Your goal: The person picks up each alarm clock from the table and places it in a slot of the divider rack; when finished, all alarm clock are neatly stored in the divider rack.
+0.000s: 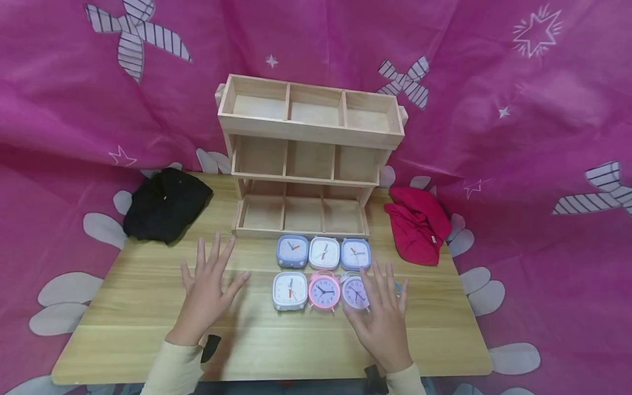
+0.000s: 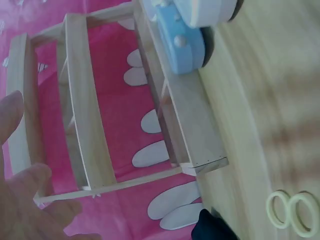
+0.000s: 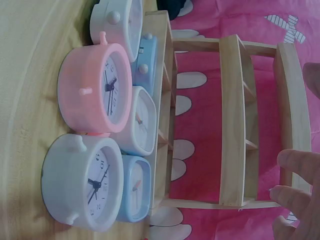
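My left hand (image 1: 204, 293) hovers over the table's left half, fingers spread, holding nothing. Nearest to it is a white square alarm clock (image 1: 289, 291). My right hand (image 1: 382, 323) is also spread and holds nothing; its fingers overlap a round pale alarm clock (image 1: 354, 291) in the head view. Between them sits a round pink alarm clock (image 1: 324, 291). Behind stand a blue square clock (image 1: 292, 251), a white square clock (image 1: 324, 253) and another blue clock (image 1: 356, 254). Fingers of each hand also show in its wrist view.
A three-tier wooden rack (image 1: 311, 129) with divided compartments stands behind the clocks. Black cloth (image 1: 168, 206) lies at the left, red cloth (image 1: 419, 225) at the right. Two cream rings, like scissor handles (image 2: 303, 215), lie on the table. A pink curtain (image 1: 316, 33) hangs behind.
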`<action>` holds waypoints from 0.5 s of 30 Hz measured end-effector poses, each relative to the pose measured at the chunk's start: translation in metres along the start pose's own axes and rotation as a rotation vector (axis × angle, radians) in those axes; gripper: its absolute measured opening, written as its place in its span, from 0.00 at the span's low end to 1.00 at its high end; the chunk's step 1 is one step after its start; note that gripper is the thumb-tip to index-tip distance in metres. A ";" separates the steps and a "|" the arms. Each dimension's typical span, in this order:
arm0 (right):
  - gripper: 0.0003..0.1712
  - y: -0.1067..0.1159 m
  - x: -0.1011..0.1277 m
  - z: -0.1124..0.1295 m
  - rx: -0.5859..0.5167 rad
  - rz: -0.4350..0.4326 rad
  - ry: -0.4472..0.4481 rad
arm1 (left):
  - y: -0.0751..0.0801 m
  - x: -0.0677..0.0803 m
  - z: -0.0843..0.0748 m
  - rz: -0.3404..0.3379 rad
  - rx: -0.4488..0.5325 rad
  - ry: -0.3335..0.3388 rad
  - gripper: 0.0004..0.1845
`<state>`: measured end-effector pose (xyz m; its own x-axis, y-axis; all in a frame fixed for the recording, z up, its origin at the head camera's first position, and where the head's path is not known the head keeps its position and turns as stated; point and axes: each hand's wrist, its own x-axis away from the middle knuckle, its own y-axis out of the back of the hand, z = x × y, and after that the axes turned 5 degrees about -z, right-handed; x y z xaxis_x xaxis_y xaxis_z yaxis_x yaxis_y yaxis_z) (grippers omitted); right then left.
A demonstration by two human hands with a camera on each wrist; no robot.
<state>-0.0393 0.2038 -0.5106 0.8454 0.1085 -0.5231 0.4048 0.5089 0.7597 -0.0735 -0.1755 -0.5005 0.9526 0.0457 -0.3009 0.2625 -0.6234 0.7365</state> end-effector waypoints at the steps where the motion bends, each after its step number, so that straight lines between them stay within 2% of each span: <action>1: 0.48 -0.001 0.000 0.000 0.000 0.002 0.000 | 0.002 -0.006 0.003 -0.001 0.033 0.015 0.47; 4: 0.48 -0.002 0.003 0.001 -0.008 0.016 -0.010 | 0.008 -0.030 0.011 -0.033 0.140 0.043 0.50; 7: 0.48 -0.003 0.006 0.001 -0.013 0.032 -0.025 | 0.016 -0.064 0.016 -0.103 0.227 0.055 0.53; 11: 0.48 -0.005 0.009 0.000 -0.021 0.042 -0.038 | 0.022 -0.116 0.023 -0.204 0.278 0.051 0.56; 13: 0.48 -0.007 0.011 0.000 -0.025 0.044 -0.040 | 0.024 -0.141 0.028 -0.224 0.284 0.048 0.58; 15: 0.48 -0.009 0.013 -0.001 -0.033 0.047 -0.043 | 0.025 -0.163 0.035 -0.214 0.289 0.053 0.60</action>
<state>-0.0326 0.2011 -0.5245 0.8776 0.0965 -0.4696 0.3534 0.5316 0.7697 -0.2273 -0.2253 -0.4544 0.8895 0.2346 -0.3920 0.4095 -0.7898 0.4566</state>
